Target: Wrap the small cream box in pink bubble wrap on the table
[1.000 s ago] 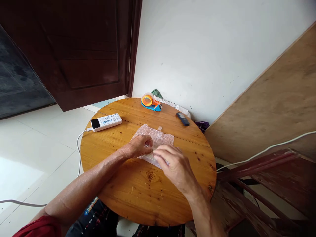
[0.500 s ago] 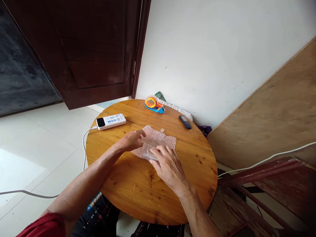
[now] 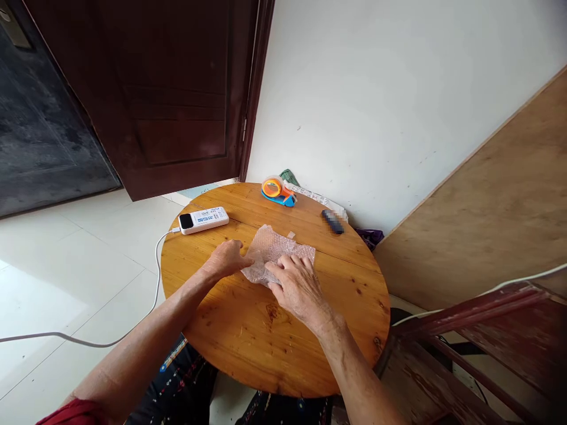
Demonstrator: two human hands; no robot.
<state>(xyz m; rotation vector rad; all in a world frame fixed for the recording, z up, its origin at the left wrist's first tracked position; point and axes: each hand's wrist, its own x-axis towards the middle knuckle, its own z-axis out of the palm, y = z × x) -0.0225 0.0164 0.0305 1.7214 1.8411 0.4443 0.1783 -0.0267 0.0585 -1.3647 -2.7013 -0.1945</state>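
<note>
A crumpled sheet of clear, pinkish bubble wrap [image 3: 272, 239] lies on the round wooden table [image 3: 248, 342]. My right hand [image 3: 299, 287] rests on its near right part, fingers bent over the wrap and thumb at the near edge, gripping it against the tabletop. Whether anything lies inside the wrap under these fingers is hidden. At the left edge of the sheet is my left hand [image 3: 227, 258], its thumb stretched to the wrap and its fingers apart from the thumb, holding nothing that I can see.
A tape dispenser [image 3: 279, 192] in orange and blue stands at the back. A white device [image 3: 206, 220] with a charging cable [image 3: 158, 265] lies at left. Toward the right back is a dark, pixelated object [image 3: 332, 221]. A small clear scrap [image 3: 291, 235] lies beyond the wrap.
My left hand has drawn back left and slightly down, off the top of the bubble wrap to its left edge. The right hand stays on the wrap. The view has shifted slightly.
</note>
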